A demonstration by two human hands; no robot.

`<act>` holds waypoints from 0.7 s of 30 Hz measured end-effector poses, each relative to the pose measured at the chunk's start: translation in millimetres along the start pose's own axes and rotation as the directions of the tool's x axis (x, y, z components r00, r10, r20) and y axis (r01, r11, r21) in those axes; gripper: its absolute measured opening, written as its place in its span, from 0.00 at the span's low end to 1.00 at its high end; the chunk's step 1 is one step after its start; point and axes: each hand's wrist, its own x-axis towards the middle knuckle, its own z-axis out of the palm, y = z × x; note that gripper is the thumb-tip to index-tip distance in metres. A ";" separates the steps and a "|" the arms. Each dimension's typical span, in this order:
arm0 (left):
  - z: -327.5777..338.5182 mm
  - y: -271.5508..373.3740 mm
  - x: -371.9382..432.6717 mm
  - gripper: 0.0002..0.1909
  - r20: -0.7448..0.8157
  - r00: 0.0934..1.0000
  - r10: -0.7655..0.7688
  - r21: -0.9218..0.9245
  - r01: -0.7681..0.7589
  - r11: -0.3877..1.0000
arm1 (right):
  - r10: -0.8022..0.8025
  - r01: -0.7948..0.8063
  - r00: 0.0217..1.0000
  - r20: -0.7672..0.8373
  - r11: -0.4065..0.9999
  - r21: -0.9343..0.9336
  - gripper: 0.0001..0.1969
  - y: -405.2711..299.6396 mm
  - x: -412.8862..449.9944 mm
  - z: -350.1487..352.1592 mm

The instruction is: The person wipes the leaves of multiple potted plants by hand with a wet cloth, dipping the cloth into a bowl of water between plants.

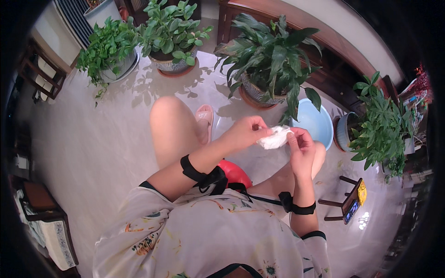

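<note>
A crumpled white wad (274,138), tissue or thin cloth, is stretched between my two hands in front of my knees. My left hand (247,131) pinches its left end between thumb and fingers. The right end sits in the fingertips of my right hand (301,144). Part of the wad's upper edge looks shiny, but whether that is plastic film cannot be told. Just beyond my right hand, a light blue plastic basin (311,120) rests on the floor, partly covered by leaves and my hand.
Beyond my knees stand potted plants: a trailing one (109,48), a round-leaved one (170,38) and a large broad-leaved one (274,59). Another plant (379,121) is at right. A small wooden stool (349,199) holds a phone (352,211) and a yellow packet (362,192). Something red (234,173) shows beneath me.
</note>
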 end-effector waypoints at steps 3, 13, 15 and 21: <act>-36.7 -0.3 -3.3 0.19 -0.071 0.996 0.044 0.132 -0.035 0.991 | -0.050 0.050 0.998 -0.039 0.999 0.015 0.08 -3.7 11.9 23.3; -54.9 31.0 8.2 0.22 0.200 0.964 0.173 -0.013 -0.174 0.985 | -0.078 0.079 0.996 0.042 0.996 -0.035 0.10 -24.4 42.0 68.7; -57.4 34.4 24.3 0.19 0.216 0.956 0.197 0.059 -0.214 0.975 | -0.056 0.057 0.998 0.031 0.998 -0.036 0.11 -22.6 49.7 64.2; -63.9 77.1 56.4 0.11 0.193 0.961 0.196 0.289 -0.246 0.925 | 0.046 -0.053 0.985 0.166 0.998 0.032 0.23 -21.3 82.3 51.1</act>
